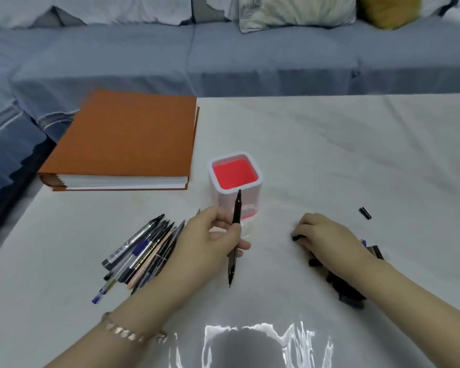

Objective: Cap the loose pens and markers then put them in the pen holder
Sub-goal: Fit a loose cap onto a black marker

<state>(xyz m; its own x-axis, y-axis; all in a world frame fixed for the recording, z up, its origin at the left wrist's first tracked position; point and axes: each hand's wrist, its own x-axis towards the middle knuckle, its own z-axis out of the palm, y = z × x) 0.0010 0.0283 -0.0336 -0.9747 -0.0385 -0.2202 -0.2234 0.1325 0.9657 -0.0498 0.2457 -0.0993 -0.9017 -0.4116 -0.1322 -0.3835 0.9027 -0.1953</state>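
My left hand (213,243) holds a black pen (234,235) upright, its upper end in front of the pen holder (235,179), a white square cup with a red inside that holds nothing I can see. My right hand (322,237) reaches down to the table and pinches a small black cap (298,237) at its fingertips. A pile of loose pens and markers (141,251) lies left of my left hand. More dark caps (348,288) lie under and behind my right forearm. One black cap (365,213) lies apart at the right.
A thick orange binder (128,139) lies at the table's far left. A white cloth covers the table (329,155). A blue-grey sofa (223,57) with cushions runs along the far side.
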